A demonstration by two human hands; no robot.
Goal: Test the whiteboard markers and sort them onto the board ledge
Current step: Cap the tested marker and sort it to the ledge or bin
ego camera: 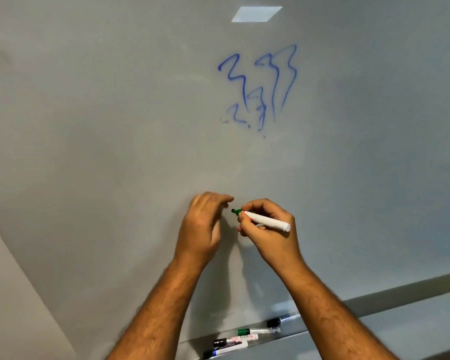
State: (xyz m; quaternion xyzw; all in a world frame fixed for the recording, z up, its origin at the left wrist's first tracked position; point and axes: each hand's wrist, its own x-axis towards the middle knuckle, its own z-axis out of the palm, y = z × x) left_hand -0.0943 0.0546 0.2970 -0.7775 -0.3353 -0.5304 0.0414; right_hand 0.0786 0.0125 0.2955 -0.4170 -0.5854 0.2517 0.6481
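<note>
Green-tipped marker (pixel 266 220) gripped in right hand (pixel 268 229); left hand (pixel 203 224) fingers loosely curled; ledge (pixel 283 339) holds markers (pixel 234 342).

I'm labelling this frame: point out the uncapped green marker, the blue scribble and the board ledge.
Green marker (pixel 266 221): head view, mid white barrel.
Blue scribble (pixel 276 81): head view, a long right-hand stroke.
Board ledge (pixel 291 339): head view, bare front lip.

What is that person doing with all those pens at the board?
The person is trying out whiteboard markers. The right hand grips an uncapped green marker, its tip near the whiteboard. The left hand hovers just beside the tip; whether it holds the cap is unclear. Blue scribbles are higher up. More markers lie on the ledge below.
</note>
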